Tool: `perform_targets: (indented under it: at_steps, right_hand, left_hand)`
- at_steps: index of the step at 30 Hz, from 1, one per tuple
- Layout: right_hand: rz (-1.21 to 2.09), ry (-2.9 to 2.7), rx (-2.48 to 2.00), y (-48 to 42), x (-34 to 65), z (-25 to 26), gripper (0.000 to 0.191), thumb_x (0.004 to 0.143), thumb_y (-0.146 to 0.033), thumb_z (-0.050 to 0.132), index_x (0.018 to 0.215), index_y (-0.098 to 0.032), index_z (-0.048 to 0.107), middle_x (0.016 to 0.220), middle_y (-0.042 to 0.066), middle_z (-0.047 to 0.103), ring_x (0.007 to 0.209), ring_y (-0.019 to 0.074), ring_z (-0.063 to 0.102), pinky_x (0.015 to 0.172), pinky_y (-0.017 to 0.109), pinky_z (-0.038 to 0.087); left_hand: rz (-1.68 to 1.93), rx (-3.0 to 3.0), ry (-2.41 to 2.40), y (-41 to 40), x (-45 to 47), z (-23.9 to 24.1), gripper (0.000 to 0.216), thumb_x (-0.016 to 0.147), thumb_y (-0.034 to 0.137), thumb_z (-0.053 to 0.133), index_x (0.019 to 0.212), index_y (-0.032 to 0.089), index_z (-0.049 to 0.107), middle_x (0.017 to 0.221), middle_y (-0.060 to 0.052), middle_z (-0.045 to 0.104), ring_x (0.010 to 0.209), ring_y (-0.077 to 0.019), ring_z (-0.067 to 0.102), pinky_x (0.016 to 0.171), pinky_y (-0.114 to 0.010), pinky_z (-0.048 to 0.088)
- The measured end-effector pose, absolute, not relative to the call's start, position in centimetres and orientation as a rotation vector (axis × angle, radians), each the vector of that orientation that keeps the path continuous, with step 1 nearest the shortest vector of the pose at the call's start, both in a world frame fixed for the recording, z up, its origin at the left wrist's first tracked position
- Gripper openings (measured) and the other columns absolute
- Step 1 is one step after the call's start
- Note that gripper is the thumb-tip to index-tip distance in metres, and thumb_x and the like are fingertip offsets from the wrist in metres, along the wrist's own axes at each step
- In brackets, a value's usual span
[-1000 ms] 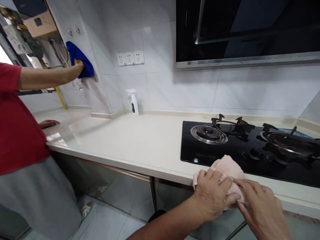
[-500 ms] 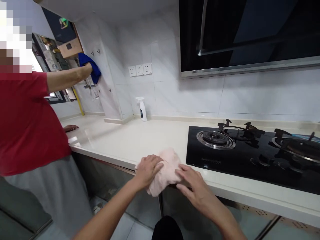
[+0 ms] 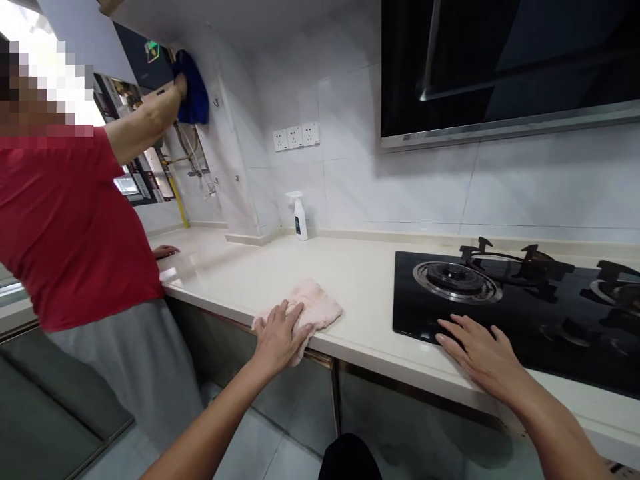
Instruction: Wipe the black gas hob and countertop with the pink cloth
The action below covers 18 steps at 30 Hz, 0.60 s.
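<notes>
A pale pink cloth (image 3: 320, 307) lies bunched on the front part of the white countertop, one corner hanging over the edge. My left hand (image 3: 281, 333) bears down on its near side with bent fingers, the thumb apart and cloth gathered beneath them. Farther right, my right hand (image 3: 483, 353) rests palm down with its fingers spread and nothing in them. Its fingertips reach over the front left part of the black gas hob (image 3: 425, 320), and its heel is by the counter edge. I cannot tell whether the fingertips touch the glass.
A white spray bottle (image 3: 300, 219) stands against the back wall. To the left, a person in a red shirt (image 3: 95, 247) holds a blue cloth (image 3: 194, 90) against the wall area. Pan supports (image 3: 520, 263) rise from the hob. A range hood (image 3: 500, 73) overhangs it.
My right hand has left the cloth and moved right to the hob's edge. The cloth now lies flatter under my left hand. The other person's blue cloth has gone higher.
</notes>
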State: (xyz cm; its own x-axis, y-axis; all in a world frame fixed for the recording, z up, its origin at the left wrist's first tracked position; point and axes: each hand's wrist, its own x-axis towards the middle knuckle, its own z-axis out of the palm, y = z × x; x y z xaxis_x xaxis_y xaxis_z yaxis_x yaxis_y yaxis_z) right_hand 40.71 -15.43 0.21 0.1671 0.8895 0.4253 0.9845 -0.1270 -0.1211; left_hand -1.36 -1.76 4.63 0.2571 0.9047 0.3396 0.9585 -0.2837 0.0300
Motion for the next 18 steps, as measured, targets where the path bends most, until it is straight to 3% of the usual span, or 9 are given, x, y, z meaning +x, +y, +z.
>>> perform_targets:
  at_steps: [9,14,18]
  right_hand:
    - [-0.402,-1.811,-2.056,-16.2,41.6,-1.8,0.067,0.098,-0.068,0.031,0.146,-0.031,0.058,0.158,0.008,0.050,0.150,0.0347,0.038,0.120,0.069,0.025]
    - [-0.534,-1.769,-1.993,-16.2,41.4,-2.9,0.070,0.097,-0.070,0.027,0.144,-0.029,0.061,0.155,0.009,0.054,0.148,0.0336,0.042,0.120,0.066,0.028]
    - [-0.645,-1.792,-1.922,-16.7,41.3,-2.6,0.061,0.098,-0.064,0.037,0.143,-0.031,0.062,0.153,0.009,0.055,0.143,0.0373,0.048,0.115,0.070,0.035]
  left_hand:
    - [-0.166,-2.507,-1.962,3.9,-1.9,7.8,0.077,0.097,0.077,0.031,0.164,0.041,0.024,0.173,-0.009,0.023,0.156,-0.0375,0.026,0.119,-0.065,0.025]
    - [-0.162,-2.412,-2.053,8.7,-1.2,8.1,0.084,0.093,0.081,0.027,0.165,0.037,0.025,0.172,-0.014,0.024,0.155,-0.0415,0.027,0.119,-0.066,0.023]
    - [-0.216,-2.336,-2.069,12.5,1.1,8.6,0.087,0.092,0.083,0.025,0.162,0.032,0.031,0.167,-0.018,0.032,0.151,-0.0426,0.033,0.116,-0.064,0.026]
